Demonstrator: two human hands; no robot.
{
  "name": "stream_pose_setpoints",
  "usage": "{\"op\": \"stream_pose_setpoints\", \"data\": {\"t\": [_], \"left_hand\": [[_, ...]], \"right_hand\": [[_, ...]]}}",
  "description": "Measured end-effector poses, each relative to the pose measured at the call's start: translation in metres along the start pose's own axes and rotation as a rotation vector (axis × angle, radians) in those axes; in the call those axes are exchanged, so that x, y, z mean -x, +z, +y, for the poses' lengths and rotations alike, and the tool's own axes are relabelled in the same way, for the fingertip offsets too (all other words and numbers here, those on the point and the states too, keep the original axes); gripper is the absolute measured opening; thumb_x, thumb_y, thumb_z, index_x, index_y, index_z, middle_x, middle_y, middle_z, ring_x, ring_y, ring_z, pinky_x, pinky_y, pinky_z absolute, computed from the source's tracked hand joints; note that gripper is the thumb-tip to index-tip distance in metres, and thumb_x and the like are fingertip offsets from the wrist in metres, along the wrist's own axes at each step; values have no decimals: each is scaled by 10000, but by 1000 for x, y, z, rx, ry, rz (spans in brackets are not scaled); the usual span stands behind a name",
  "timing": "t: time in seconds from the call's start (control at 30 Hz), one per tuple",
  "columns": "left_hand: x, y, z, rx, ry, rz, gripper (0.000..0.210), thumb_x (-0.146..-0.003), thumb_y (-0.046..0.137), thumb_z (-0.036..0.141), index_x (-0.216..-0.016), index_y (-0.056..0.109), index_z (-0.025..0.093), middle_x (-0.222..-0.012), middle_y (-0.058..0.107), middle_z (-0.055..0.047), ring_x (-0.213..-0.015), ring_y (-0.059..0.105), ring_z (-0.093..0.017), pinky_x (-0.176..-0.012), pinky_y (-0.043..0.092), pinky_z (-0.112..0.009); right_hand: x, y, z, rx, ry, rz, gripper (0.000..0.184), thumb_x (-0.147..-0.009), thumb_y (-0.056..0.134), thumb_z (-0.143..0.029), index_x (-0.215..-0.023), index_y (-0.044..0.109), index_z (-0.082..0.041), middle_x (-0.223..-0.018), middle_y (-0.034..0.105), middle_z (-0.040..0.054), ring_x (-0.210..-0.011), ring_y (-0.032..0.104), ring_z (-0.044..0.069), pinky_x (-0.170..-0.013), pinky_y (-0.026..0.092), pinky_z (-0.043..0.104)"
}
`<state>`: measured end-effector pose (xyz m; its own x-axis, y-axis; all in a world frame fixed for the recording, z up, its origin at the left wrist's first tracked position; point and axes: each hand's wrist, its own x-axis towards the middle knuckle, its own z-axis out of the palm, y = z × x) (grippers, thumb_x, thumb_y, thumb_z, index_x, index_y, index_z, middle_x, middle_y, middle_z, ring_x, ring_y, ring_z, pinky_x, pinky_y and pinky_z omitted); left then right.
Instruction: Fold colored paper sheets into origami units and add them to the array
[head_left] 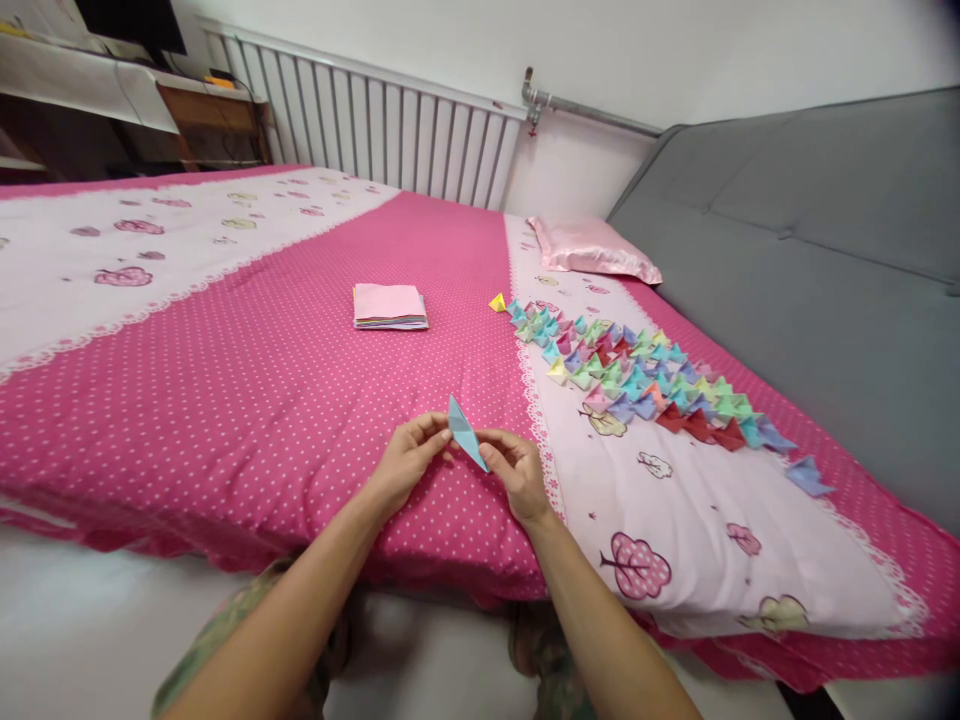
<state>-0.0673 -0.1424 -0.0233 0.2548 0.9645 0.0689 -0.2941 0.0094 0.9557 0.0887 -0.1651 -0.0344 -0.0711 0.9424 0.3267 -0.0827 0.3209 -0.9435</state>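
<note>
Between my two hands is a piece of folded light-blue paper (466,435), long and pointed at both ends, tilted above the pink bedspread. My left hand (411,455) pinches its left side between thumb and fingers. Near its lower right point, my right hand (519,472) grips it with the thumb in front and the fingers behind. Farther forward lies a stack of square coloured paper (390,305), pink on top. To the right, many small folded paper boats (637,375) in several colours stand in slanting rows, with a yellow one (498,302) at the far left end.
The bed (300,370) has a pink dotted and white printed cover. A pink pillow (592,250) lies against the grey headboard (810,220). Behind are a white radiator (375,115) and a pipe (592,108). A desk (210,112) with a monitor (135,22) stands back left.
</note>
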Motion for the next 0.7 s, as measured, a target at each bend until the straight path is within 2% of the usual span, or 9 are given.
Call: {"op": "stream_pose_setpoints", "data": {"t": [0.37,0.53,0.7], "left_hand": [[-1,-3,-2,38,-2,2,128,-728,631,220,-831,629,144,-688,620,3,-589,547,-77,-610,442,-197],[0,-3,-1,37,-10,2,130,-728,631,222,-831,630,144,-687,623,2,-589,547,-80,-639,446,-212],[1,-2,-2,-8,15,-6,132,-731,628,230,-829,631,143,-675,624,-3,-589,557,-88,-637,448,-220]], "right_hand": [[-1,0,0,28,12,-42,183,-761,621,-321,-910,696,-244,-840,717,16,-757,655,189,-711,509,317],[-2,-2,3,92,15,-11,184,-763,607,-339,-875,704,-229,-818,714,20,-742,648,194,-703,510,331],[0,0,4,93,-16,44,146,-775,594,-284,-865,687,-217,-800,702,21,-723,641,178,-681,501,303]]}}
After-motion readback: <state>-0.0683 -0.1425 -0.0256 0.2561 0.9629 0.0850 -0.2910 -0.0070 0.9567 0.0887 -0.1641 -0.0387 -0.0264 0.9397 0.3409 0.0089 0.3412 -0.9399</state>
